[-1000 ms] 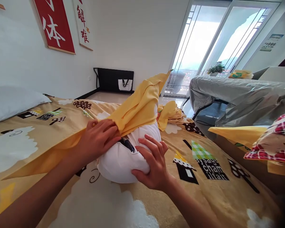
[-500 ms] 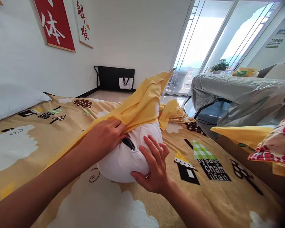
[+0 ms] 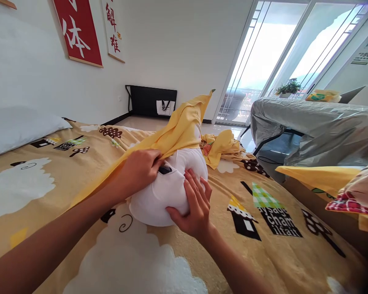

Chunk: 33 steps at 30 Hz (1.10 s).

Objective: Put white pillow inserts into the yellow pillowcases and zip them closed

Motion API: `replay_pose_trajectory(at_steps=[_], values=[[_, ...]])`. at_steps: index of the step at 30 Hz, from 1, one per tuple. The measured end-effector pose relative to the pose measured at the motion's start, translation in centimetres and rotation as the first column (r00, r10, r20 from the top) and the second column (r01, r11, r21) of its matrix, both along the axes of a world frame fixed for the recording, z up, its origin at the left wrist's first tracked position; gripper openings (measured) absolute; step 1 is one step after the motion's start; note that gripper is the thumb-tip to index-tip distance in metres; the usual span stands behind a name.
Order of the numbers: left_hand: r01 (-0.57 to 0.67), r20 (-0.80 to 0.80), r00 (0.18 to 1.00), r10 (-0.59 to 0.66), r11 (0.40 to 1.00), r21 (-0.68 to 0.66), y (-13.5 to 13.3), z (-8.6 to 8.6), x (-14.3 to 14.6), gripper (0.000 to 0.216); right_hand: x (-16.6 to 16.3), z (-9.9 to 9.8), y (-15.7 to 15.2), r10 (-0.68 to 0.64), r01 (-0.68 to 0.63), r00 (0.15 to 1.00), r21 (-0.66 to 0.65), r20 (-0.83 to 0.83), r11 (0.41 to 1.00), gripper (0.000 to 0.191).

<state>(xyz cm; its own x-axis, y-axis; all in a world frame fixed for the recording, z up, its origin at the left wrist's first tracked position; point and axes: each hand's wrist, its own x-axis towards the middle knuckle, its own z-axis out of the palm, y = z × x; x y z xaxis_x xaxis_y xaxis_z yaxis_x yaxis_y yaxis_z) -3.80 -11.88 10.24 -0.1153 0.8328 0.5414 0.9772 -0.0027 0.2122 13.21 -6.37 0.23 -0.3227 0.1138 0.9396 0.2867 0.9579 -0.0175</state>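
Observation:
A white pillow [image 3: 159, 200] stands bunched up on the bed, its upper half inside a yellow pillowcase [image 3: 184, 126]. My left hand [image 3: 139, 171] is closed on the pillowcase's lower edge at the pillow's left side, with the cloth trailing back over my forearm. My right hand [image 3: 193, 204] lies on the pillow's bare right side, fingers spread and pressing into it. A small dark patch shows on the pillow between the two hands.
The bed is covered with a tan cartoon-print blanket [image 3: 263, 228]. A white pillow [image 3: 18, 128] lies at the far left. More yellow cloth [image 3: 222, 145] is crumpled behind. A silver-covered table [image 3: 313, 124] and a plaid cushion [image 3: 355, 192] are to the right.
My left hand has drawn the pillowcase edge a little further down the pillow. My right hand has shifted slightly up and leftward on it. The camera view has moved a bit.

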Motion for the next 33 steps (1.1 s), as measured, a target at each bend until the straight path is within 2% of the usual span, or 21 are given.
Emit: replay_pose_trajectory(at_steps=[4,7,12,16,22,27,30,33], values=[[0.036,0.297,0.954,-0.049,0.998,0.05,-0.3,-0.4,-0.7,0.021,-0.5,1.9,0.6,-0.022,0.028,0.98,-0.029,0.199,0.999,0.055],[0.022,0.349,0.936,-0.05,0.996,0.082,-0.5,-0.4,-1.0,0.02,-1.2,3.6,0.8,-0.033,0.064,0.928,-0.072,0.371,0.995,0.053],[0.005,0.358,0.933,-0.038,0.996,0.092,-0.9,-0.5,-1.3,0.018,-2.8,6.2,1.3,0.019,0.078,0.838,-0.154,0.546,0.985,0.041],[-0.054,0.239,0.971,0.03,0.994,0.095,-1.3,-0.7,-1.6,0.018,-4.8,6.9,1.7,0.01,0.111,0.803,-0.167,0.596,0.98,0.033],[-0.077,-0.104,0.99,0.091,0.988,0.132,-1.6,-2.1,-1.4,0.019,-8.9,5.2,2.3,-0.071,0.163,0.81,-0.107,0.583,0.981,0.031],[-0.125,-0.374,0.908,0.19,0.974,0.191,-0.8,-3.1,-1.5,0.022,-10.1,3.6,2.6,-0.097,0.156,0.9,-0.106,0.424,0.982,0.033],[-0.131,-0.51,0.824,0.247,0.959,0.252,-0.5,-3.0,-1.6,0.019,-8.9,3.4,2.5,-0.106,0.171,0.922,-0.146,0.373,0.974,0.028],[-0.084,-0.597,0.749,0.288,0.935,0.345,-1.3,-3.0,-1.2,0.014,-6.9,3.3,2.3,-0.082,0.142,0.936,-0.154,0.342,0.978,0.027]])
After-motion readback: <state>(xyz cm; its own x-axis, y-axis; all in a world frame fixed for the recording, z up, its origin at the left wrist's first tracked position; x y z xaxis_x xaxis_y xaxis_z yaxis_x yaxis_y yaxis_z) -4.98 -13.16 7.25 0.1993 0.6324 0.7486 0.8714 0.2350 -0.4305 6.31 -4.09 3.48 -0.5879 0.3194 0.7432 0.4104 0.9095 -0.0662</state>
